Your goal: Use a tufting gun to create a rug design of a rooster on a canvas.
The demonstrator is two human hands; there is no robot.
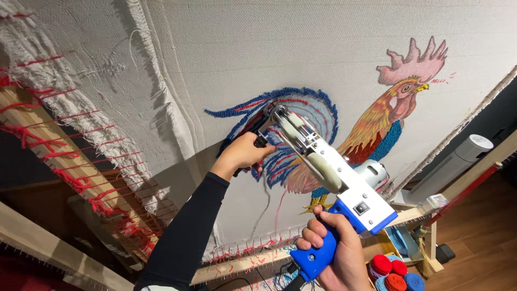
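A white and blue tufting gun [328, 172] points its tip at a pale cloth [258, 48] stretched on a wooden frame. The cloth carries a rooster picture [377, 118], partly tufted in blue, red and orange yarn. My right hand [331, 250] grips the gun's blue rear handle. My left hand [245, 153], in a black sleeve, holds the black front handle near the gun's tip, close to the blue tail feathers [280, 97].
Red yarn lacing ties the cloth's frayed left edge to the wooden frame [59, 161]. Rolls of red and blue yarn [393, 272] sit below at the right. A white cylindrical appliance [458, 161] stands on the wooden floor behind the frame's right side.
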